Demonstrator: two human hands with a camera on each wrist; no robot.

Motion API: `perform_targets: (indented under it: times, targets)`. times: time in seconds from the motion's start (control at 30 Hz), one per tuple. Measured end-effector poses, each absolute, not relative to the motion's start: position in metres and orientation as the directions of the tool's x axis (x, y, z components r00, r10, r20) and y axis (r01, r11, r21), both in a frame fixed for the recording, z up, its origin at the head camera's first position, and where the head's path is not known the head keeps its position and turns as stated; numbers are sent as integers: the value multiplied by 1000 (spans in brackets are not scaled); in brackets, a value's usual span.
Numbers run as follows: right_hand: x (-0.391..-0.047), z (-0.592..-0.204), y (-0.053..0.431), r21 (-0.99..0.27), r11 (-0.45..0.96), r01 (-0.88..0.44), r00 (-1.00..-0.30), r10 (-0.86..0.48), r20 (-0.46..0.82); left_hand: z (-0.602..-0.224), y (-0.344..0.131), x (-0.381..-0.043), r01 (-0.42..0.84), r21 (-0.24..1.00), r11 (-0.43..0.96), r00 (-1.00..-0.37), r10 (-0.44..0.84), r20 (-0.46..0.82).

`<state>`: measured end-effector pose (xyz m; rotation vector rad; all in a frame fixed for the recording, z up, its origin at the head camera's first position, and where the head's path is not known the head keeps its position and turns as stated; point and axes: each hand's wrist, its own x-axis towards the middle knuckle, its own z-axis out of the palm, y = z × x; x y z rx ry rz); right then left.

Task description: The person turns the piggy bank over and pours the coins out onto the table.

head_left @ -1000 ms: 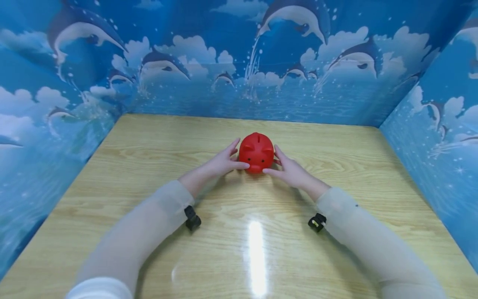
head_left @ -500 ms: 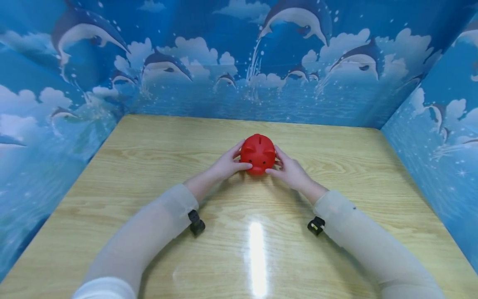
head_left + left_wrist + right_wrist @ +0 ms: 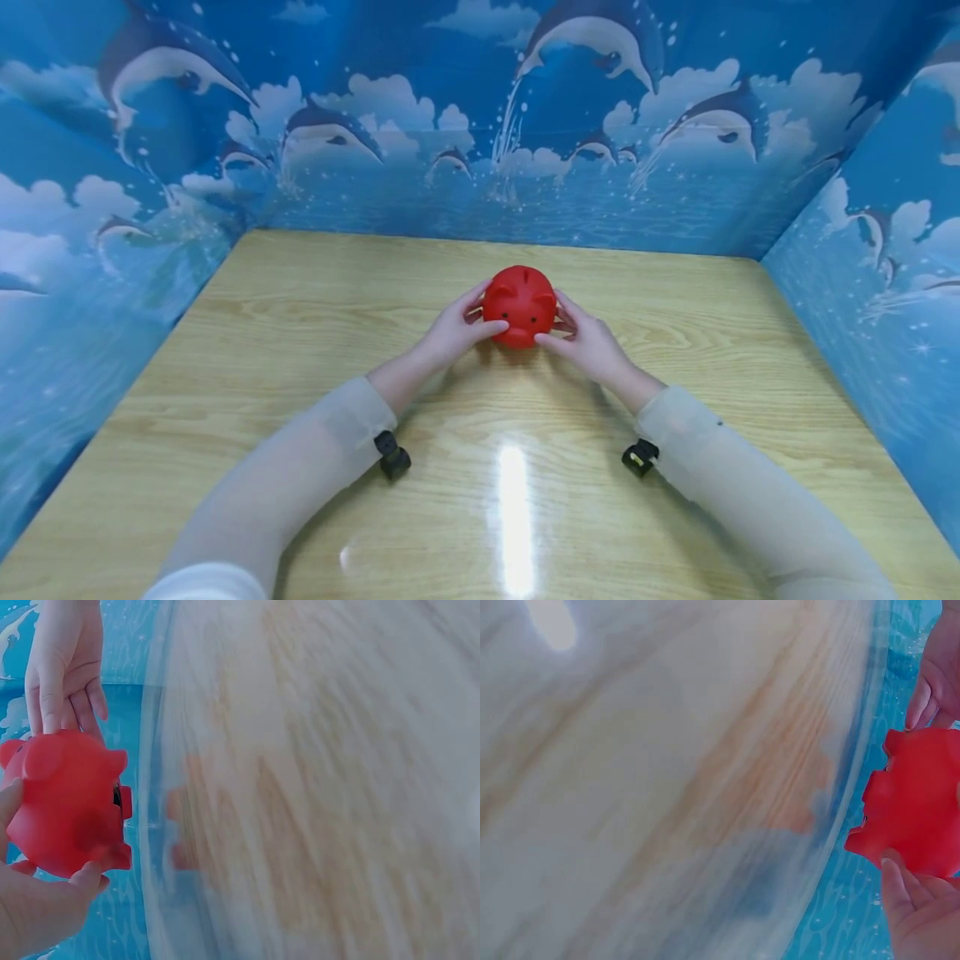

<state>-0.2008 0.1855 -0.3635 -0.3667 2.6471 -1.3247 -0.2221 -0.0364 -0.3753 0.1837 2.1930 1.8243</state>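
A red piggy bank (image 3: 520, 305) is held between both hands near the back of the table, its snout toward me and its coin slot on top. My left hand (image 3: 457, 327) grips its left side, thumb on the front beside the snout. From the right, my right hand (image 3: 588, 340) grips it the same way, thumb low on the front. In the left wrist view the feet of the piggy bank (image 3: 71, 802) stand apart from the table surface, with their reflection facing them. The far fingers are partly hidden behind the body.
The light wood-grain table (image 3: 300, 333) is glossy, with a bright light reflection in front of the hands. A blue dolphin-print backdrop (image 3: 405, 183) rises along the back and both sides. Black wrist cameras (image 3: 393, 455) sit under the sleeves.
Both hands have closed in on the piggy bank's sides, the left one moving slightly right to touch it. The piggy bank has risen a little and looks slightly larger.
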Motion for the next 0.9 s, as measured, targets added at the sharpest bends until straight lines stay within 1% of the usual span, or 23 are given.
perform_targets:
  times: [0.1, 0.27, 0.5, 0.9]
  targets:
    - [-200, -362, 187, -815, 566, -122, -965, -260, -36, -373, -36, -220, -72, 977, 199, -958, 261, -123]
    - [-199, -361, 188, -823, 556, -116, -968, -248, -31, -370, -35, -216, -76, 978, 194, -961, 248, -124]
    - [-195, -357, 187, -848, 520, -97, -972, -235, -33, -367, -34, -209, -21, 982, 186, -958, 278, -73]
    - [-190, -351, 189, -851, 521, -66, -975, -216, -56, -362, -35, -205, 33, 971, 235, -941, 334, -49]
